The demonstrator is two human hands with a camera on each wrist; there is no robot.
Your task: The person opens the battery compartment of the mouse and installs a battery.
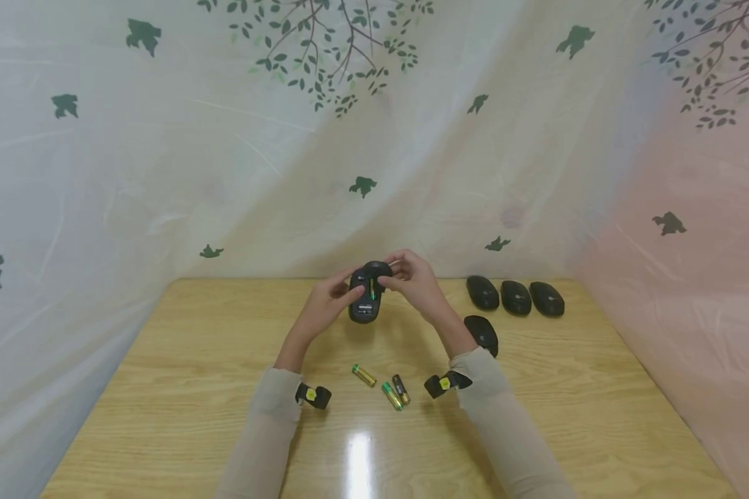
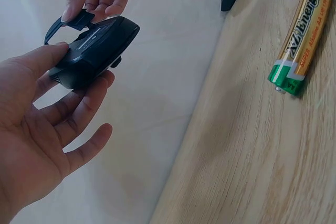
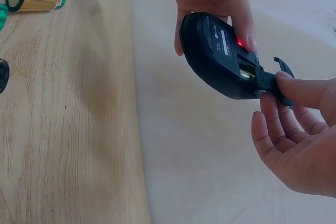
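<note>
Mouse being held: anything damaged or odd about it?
No damage is visible. On the held mouse, a red light glows while the cover stands open, baring a battery; being lit while opened up looks slightly odd.

Four mice (image 1: 516, 299) lay far right on the table (image 1: 206, 346), three batteries (image 1: 364, 375) nearer and left; another mouse (image 1: 365, 310) was between the left hand (image 1: 324, 305) and right hand (image 1: 417, 283).

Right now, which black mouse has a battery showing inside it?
The mouse held in the left hand, its underside in view: a battery shows inside it. The other four mice lie on the table, none showing a battery.
</note>
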